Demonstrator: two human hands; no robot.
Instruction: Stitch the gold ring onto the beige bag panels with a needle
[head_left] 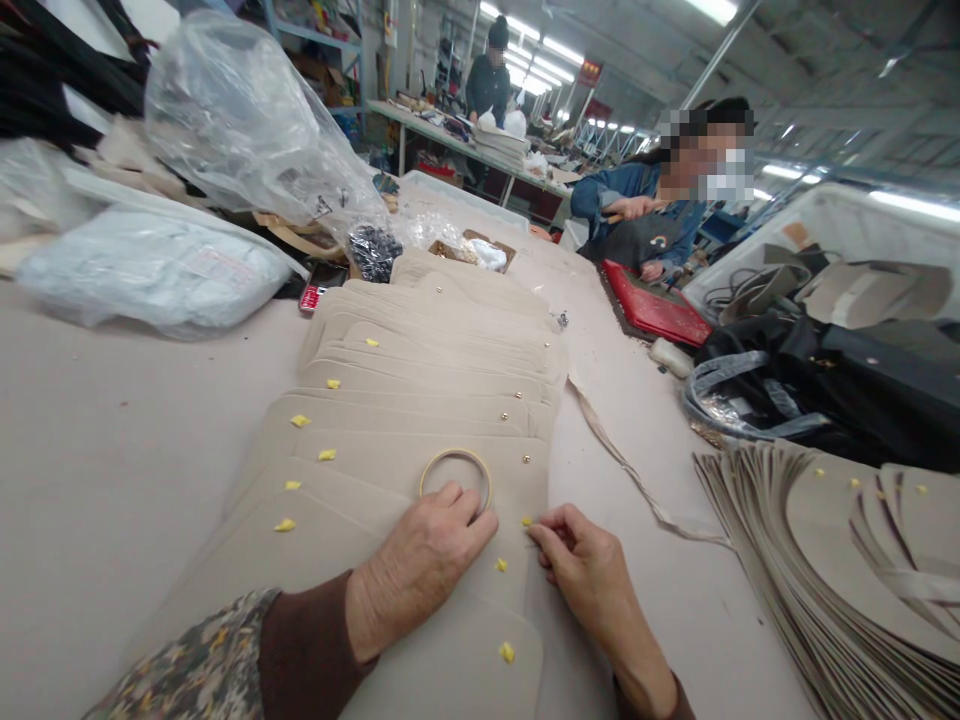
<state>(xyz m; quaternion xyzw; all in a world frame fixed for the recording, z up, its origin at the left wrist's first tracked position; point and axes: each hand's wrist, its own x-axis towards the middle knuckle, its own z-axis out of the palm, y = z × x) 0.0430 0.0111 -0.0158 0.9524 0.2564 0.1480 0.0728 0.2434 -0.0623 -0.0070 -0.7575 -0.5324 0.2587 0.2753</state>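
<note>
Beige flat panels, like cut leather pieces, lie in an overlapping row down the table. My left hand rests on them with its fingers closed on a thin roll of yellow tape, which stands partly behind the fingers. At the right edge of one panel, my right hand pinches a small yellow tape piece between thumb and forefinger. More yellow bits mark the panels along both sides, such as a tape piece nearer me. Small metal studs show on panels farther up.
Fanned beige pieces lie at right, beside a black bag. A narrow strip trails between. Plastic-wrapped goods and a clear bag sit at left. A co-worker works by a red board; another person stands behind.
</note>
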